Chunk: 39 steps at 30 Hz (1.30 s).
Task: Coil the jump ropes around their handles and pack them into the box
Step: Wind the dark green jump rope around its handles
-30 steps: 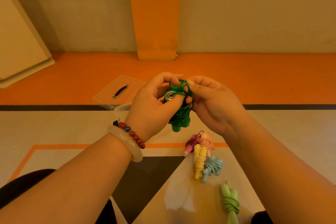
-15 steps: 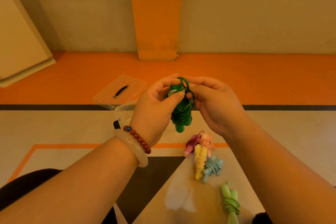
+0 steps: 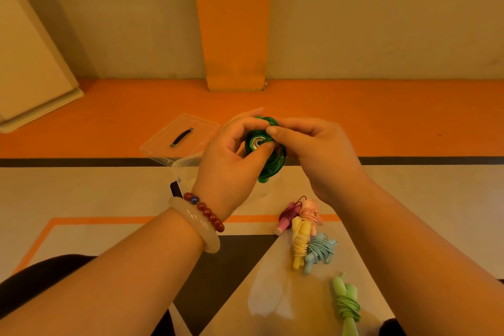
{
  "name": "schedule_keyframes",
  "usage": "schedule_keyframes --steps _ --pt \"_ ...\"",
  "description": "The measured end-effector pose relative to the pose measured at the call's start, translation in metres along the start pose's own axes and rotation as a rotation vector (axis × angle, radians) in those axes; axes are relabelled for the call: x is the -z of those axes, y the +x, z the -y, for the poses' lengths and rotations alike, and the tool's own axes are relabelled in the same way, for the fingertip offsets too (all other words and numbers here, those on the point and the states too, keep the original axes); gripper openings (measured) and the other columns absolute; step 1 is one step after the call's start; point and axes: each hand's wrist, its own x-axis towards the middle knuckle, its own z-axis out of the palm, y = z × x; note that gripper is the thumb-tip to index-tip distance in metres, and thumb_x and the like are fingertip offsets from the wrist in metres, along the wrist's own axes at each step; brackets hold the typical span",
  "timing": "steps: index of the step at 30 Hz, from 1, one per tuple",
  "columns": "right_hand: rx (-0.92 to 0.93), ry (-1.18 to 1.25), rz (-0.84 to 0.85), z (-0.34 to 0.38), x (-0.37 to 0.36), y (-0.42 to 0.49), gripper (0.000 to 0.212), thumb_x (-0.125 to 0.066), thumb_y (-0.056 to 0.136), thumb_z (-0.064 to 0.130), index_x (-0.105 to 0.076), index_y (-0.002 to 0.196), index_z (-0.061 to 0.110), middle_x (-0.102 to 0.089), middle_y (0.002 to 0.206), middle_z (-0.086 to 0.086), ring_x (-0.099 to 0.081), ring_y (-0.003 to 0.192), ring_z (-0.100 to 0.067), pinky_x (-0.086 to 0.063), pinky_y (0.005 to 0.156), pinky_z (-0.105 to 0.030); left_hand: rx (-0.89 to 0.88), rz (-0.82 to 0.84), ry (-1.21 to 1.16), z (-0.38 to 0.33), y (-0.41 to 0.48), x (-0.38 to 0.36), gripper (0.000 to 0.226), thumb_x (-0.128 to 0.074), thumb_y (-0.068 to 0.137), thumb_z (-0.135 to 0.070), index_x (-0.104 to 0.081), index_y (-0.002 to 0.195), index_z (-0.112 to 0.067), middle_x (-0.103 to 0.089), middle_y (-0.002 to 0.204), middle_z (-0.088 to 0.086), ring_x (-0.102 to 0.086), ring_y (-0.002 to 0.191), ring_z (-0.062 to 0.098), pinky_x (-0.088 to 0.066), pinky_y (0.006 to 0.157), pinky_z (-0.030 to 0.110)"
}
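A dark green jump rope [image 3: 268, 165] hangs in the air at the centre, its cord coiled round the handles and a metal bearing end facing me. My left hand [image 3: 231, 163] grips the handles from the left. My right hand [image 3: 313, 150] pinches the cord loops at the top. On the floor below lie coiled ropes: a magenta rope [image 3: 286, 217], a pink rope [image 3: 311, 214], a yellow rope [image 3: 299, 244], a light blue rope [image 3: 319, 251] and a light green rope [image 3: 346, 305]. The clear box [image 3: 185, 165] stands behind my left hand, mostly hidden.
The box's clear lid [image 3: 181, 136] with a black handle lies on the orange floor strip at the back left. An orange pillar [image 3: 233, 35] rises from the wall behind. My dark-clothed knee [image 3: 41, 278] shows at the lower left.
Both hands have turned the green rope so that its metal end faces me more, and the bundle has shifted slightly right. The ropes on the floor have not moved.
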Motion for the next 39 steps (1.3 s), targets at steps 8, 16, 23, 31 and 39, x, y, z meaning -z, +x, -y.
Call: schedule_keyframes --steps 8,16,23,31,39 --pt "0.163 -0.163 -0.118 0.001 -0.004 -0.002 0.018 -0.069 0.087 0.014 -0.070 0.082 0.031 -0.072 0.083 0.005 -0.068 0.085 -0.014 -0.058 0.078 -0.039 0.025 -0.014 -0.066 -0.002 0.001 -0.003 0.034 -0.064 0.085 0.005 -0.053 0.100 -0.025 -0.056 0.123 -0.013 -0.057 0.108 -0.009 -0.050 0.079 0.011" --pt "0.051 -0.009 -0.046 -0.003 -0.009 -0.007 0.012 -0.067 0.088 0.013 -0.076 0.086 0.021 -0.074 0.085 -0.001 -0.070 0.088 -0.016 -0.056 0.078 -0.031 0.080 0.026 -0.039 0.001 0.002 -0.004 0.029 -0.037 0.104 -0.019 -0.059 0.117 -0.031 -0.060 0.121 -0.013 -0.057 0.113 -0.001 -0.050 0.096 0.025" --pt "0.087 0.056 -0.114 0.000 -0.014 -0.008 0.014 -0.064 0.090 0.011 -0.072 0.086 0.021 -0.073 0.087 0.000 -0.070 0.085 -0.013 -0.054 0.068 -0.021 0.105 -0.072 -0.160 0.004 0.005 -0.009 0.021 -0.048 0.099 -0.018 -0.062 0.101 -0.033 -0.070 0.092 -0.019 -0.065 0.099 0.005 -0.054 0.085 0.030" --pt "0.115 -0.117 -0.119 0.000 -0.009 -0.005 0.018 -0.065 0.090 0.015 -0.070 0.079 0.028 -0.071 0.081 0.003 -0.069 0.082 -0.013 -0.054 0.069 -0.026 -0.006 -0.120 0.091 0.007 0.007 -0.004 0.023 -0.046 0.100 -0.030 -0.056 0.083 -0.018 -0.058 0.079 0.005 -0.061 0.083 0.034 -0.054 0.071 0.057" --pt "-0.055 0.165 -0.102 0.001 -0.004 -0.002 0.010 -0.064 0.088 0.009 -0.071 0.084 0.015 -0.072 0.081 -0.004 -0.069 0.078 -0.016 -0.053 0.066 -0.027 0.098 -0.041 -0.026 0.000 0.005 -0.007 0.014 -0.049 0.099 -0.015 -0.061 0.093 -0.019 -0.065 0.091 -0.002 -0.066 0.092 0.017 -0.058 0.081 0.035"
